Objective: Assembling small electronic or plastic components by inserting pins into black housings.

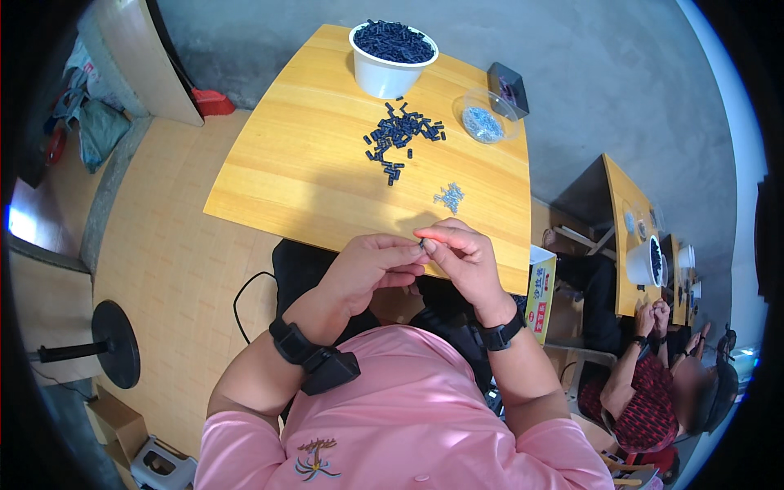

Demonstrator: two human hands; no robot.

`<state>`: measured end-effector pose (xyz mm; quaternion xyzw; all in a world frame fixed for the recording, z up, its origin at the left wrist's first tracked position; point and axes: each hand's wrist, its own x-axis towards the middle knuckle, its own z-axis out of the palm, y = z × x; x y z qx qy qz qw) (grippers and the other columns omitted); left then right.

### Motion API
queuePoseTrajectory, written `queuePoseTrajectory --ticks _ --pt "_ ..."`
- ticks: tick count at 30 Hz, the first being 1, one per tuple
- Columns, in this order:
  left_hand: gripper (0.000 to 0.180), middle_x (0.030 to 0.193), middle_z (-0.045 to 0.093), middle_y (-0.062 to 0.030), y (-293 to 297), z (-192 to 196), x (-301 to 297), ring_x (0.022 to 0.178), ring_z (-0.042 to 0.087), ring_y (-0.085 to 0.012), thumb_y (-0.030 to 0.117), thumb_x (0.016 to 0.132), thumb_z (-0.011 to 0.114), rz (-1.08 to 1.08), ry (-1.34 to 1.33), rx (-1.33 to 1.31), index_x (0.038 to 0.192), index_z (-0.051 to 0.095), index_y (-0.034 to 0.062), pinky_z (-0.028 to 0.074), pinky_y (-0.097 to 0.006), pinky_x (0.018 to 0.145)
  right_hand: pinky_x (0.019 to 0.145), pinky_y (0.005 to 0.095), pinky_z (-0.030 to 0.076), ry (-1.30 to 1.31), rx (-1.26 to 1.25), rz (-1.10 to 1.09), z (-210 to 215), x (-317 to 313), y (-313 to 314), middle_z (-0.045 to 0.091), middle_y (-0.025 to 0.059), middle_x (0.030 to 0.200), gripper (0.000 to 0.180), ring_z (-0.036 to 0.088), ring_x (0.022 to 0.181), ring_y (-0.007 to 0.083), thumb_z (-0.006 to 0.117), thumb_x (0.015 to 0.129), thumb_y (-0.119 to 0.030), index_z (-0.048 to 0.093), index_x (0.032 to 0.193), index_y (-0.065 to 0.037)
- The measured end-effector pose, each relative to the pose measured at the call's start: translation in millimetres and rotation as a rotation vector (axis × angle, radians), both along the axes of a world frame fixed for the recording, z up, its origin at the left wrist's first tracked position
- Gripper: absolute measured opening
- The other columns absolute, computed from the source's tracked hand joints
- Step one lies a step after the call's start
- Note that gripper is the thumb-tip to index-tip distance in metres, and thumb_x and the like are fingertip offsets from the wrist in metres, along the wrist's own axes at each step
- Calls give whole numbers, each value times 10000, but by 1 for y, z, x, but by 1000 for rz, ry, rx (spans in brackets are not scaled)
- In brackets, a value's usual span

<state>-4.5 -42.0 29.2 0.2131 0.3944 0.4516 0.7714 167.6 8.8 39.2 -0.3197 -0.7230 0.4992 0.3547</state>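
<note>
Above the table's near edge, my left hand [382,263] and my right hand [463,261] meet, fingertips pinched together. Between them is a small black piece [422,242], mostly covered by the fingers; it looks like the loose ones on the table. Beyond the hands lies a scattered heap of small black plastic tubular pieces [400,131]. Closer to my right hand is a little pile of small silvery metal parts [449,197], too small to name exactly.
On the wooden table [286,147], a white bucket [384,77] brims with black pieces. Right of it are a clear round tub [482,124] of silvery parts and a black box [508,90]. A printed carton [539,294] stands below. Another person [633,384] works at a table to the right.
</note>
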Motion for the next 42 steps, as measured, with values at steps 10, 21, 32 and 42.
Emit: queuePoseTrajectory --ticks 10,21,32,42 --pt "212 855 664 -55 -4 -4 7 756 639 -122 198 830 651 46 126 44 984 661 53 502 -212 655 667 204 396 -25 -57 -44 2 7 -3 568 15 830 182 495 739 85 620 811 -10 667 986 -28" --pt "195 770 647 -36 -6 0 14 672 600 -80 144 827 652 82 265 181 963 667 5 486 -200 614 584 171 389 -31 -24 -138 -3 12 -4 572 -5 777 125 477 633 39 668 774 -6 666 896 -27" --pt "197 694 615 -3 -9 0 14 540 522 -36 111 800 678 129 442 358 959 664 -5 411 -179 453 586 174 394 -14 -143 -202 -4 12 -10 573 -2 763 116 480 632 41 662 771 11 658 884 -14" --pt "173 680 608 0 -8 1 13 534 507 -30 111 809 662 112 505 357 934 666 -8 391 -184 441 560 190 415 -150 144 -183 4 7 -11 593 50 741 75 526 619 76 656 753 23 657 826 4"
